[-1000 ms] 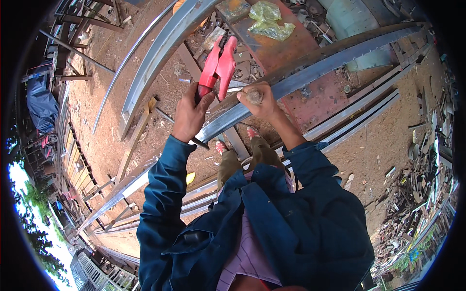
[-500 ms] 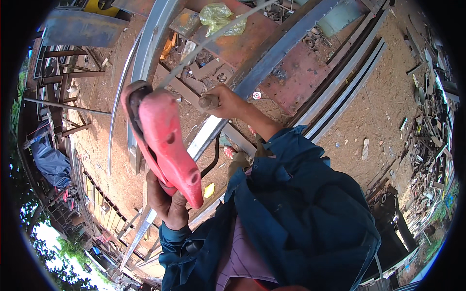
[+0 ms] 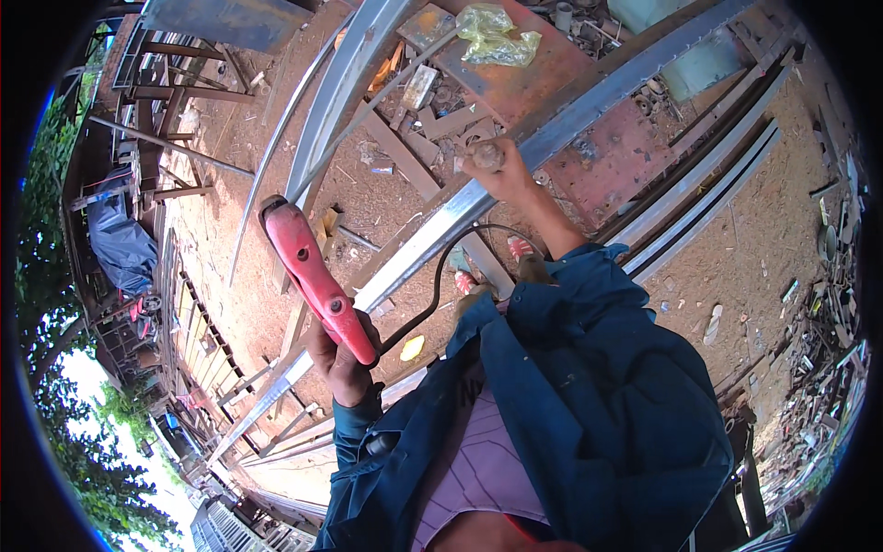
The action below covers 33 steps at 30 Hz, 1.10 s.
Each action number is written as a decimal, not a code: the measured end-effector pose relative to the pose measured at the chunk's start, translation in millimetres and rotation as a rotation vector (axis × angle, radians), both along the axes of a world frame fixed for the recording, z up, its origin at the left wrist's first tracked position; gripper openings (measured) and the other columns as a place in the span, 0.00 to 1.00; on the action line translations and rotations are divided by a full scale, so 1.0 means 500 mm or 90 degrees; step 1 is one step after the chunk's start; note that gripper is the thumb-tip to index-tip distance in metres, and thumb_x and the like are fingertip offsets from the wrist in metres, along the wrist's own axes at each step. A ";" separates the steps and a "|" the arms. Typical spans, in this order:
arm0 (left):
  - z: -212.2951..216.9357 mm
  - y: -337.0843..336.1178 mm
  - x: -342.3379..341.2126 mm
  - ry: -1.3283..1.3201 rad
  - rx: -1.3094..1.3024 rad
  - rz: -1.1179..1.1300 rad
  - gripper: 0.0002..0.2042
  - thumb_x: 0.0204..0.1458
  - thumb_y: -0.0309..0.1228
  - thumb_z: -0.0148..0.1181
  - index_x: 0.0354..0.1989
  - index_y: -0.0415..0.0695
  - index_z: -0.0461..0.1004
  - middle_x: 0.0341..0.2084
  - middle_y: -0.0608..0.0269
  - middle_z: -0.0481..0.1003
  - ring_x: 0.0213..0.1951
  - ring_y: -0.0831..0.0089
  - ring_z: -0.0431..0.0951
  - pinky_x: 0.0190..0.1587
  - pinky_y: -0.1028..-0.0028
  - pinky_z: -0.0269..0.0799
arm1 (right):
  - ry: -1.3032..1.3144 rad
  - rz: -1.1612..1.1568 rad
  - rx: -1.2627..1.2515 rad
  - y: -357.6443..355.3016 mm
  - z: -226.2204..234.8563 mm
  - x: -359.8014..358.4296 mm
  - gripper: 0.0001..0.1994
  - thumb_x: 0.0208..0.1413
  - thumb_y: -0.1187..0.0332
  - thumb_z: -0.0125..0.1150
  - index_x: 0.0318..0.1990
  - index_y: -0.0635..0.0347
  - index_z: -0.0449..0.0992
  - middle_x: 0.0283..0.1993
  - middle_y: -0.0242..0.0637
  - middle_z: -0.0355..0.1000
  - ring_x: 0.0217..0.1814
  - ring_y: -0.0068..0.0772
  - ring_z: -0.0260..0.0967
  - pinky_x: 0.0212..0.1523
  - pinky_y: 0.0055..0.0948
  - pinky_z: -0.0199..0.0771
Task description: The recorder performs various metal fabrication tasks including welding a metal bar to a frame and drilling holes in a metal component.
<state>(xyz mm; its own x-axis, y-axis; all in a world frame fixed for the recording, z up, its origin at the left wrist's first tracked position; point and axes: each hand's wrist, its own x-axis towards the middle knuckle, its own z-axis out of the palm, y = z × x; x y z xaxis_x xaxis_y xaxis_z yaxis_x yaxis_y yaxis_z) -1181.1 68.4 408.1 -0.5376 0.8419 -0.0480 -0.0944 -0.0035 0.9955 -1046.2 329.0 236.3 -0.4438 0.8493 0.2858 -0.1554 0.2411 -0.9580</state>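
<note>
Red clamp (image 3: 315, 267) shifted left, within fingers (image 3: 324, 353).

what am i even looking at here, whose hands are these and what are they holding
There is no machine here: these are a person's two bare hands, seen from above by a wide fisheye camera worn on the head, which is why straight edges bend. The left hand grips a red welding electrode holder; a thin grey rod extends from its tip, and a black cable curves away from the hand. The right hand is closed around a brownish, round-ended object, mostly hidden. Below, a long steel beam crosses the view, and a yellowish plastic bag lies on a rusty metal plate.
</note>
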 end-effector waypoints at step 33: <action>-0.205 0.228 0.200 0.588 -0.299 -0.458 0.26 0.53 0.38 0.57 0.55 0.34 0.61 0.32 0.35 0.75 0.31 0.41 0.77 0.33 0.52 0.73 | 0.196 -0.636 -0.255 -0.111 -0.075 0.548 0.16 0.54 0.78 0.57 0.22 0.54 0.56 0.15 0.25 0.55 0.13 0.16 0.47 0.12 0.21 0.48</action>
<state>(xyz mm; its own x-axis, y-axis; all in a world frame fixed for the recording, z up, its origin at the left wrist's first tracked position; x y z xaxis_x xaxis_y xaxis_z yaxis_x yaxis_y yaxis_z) -1081.0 182.4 305.5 0.0416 0.9610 -0.2734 0.8025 0.1308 0.5822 -772.4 273.3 198.9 0.5323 0.8397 -0.1077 -0.3085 0.0739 -0.9484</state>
